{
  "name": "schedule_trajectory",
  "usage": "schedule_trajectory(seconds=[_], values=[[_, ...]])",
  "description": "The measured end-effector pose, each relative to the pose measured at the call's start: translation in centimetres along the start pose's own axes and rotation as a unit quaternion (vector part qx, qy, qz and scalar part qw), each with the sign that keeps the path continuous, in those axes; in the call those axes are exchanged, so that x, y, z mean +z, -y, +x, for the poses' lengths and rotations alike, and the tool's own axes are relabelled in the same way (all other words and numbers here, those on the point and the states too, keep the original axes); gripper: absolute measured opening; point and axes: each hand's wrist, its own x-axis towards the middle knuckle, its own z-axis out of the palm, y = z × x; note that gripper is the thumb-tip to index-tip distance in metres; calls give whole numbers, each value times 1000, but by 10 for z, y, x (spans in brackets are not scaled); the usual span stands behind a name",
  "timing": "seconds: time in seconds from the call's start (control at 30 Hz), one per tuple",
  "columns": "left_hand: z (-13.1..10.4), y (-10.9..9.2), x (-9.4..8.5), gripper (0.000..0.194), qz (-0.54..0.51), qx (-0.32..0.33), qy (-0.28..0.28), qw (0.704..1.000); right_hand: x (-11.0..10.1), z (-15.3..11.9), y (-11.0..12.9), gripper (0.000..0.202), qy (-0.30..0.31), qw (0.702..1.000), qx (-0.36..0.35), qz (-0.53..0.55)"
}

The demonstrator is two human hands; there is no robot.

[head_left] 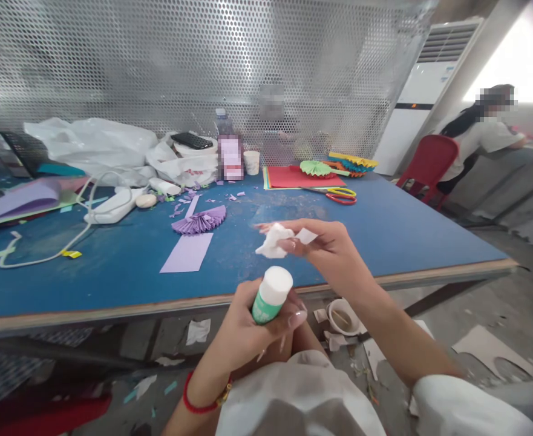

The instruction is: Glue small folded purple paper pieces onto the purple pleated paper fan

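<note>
In the head view, my left hand is closed around a glue stick with a green label and a white top, tilted upward in front of the table edge. My right hand pinches a crumpled white tissue just above the glue stick, not touching it. A small white flap sticks out between its fingers. On the table beyond my left hand lie a pleated purple paper fan and a flat lilac paper strip.
Red-and-yellow-handled scissors lie by a stack of coloured paper with folded paper fans. A white power strip with cable, purple scraps, a paper cup and plastic bags are left. Another person sits at far right.
</note>
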Motion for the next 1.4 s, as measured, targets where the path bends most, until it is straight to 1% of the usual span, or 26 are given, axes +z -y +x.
schedule_trajectory(seconds=[0.03,0.1,0.17,0.23,0.3,0.4,0.53,0.6,0.67,0.73,0.83,0.9,0.97,1.03,1.07,1.1,1.17,1.23,1.33,1.4], values=[[-1,1,0,23,-21,-17,9,1000,1,2,2,17,47,997,36,39],[-1,2,0,25,-51,-41,10,998,2,2,3,18,112,983,89,117],[0,3,-1,26,-65,-39,10,997,2,0,-1,20,149,965,118,181],[1,2,-3,27,-69,-28,21,997,1,-3,-7,23,158,954,138,212],[3,0,-4,28,-71,-22,32,997,0,-7,-12,22,142,951,152,230],[4,-4,-4,28,-71,-33,37,996,1,-12,-15,20,98,946,164,261],[5,-6,-2,30,-56,-42,26,997,5,-18,-13,16,44,948,163,270],[6,-5,0,30,-23,-30,-9,999,7,-20,-12,14,19,950,162,268],[8,-3,1,28,29,5,-56,998,10,-22,-13,13,-10,951,161,263],[11,-1,2,24,88,44,-99,990,12,-24,-15,11,-37,951,157,262],[15,2,1,19,185,88,-144,968,15,-27,-21,10,-62,954,137,260],[16,5,0,15,250,106,-169,947,18,-28,-25,11,-83,956,129,251],[17,8,-1,14,297,111,-196,928,20,-30,-28,11,-107,955,126,247],[16,10,-2,19,314,109,-217,918,23,-32,-29,12,-116,954,124,248],[15,10,-2,22,312,107,-211,920,24,-33,-29,14,-117,954,123,248],[14,10,-3,24,305,105,-192,927,24,-34,-28,15,-117,954,125,246],[11,9,-4,23,290,99,-133,943,25,-36,-27,18,-121,953,134,242],[8,6,-6,21,285,97,-83,950,24,-37,-27,17,-122,953,137,242],[4,3,-8,22,300,91,-61,948,21,-38,-28,14,-114,954,137,243],[4,3,-9,24,316,83,-70,943,20,-39,-29,14,-110,955,139,237]])
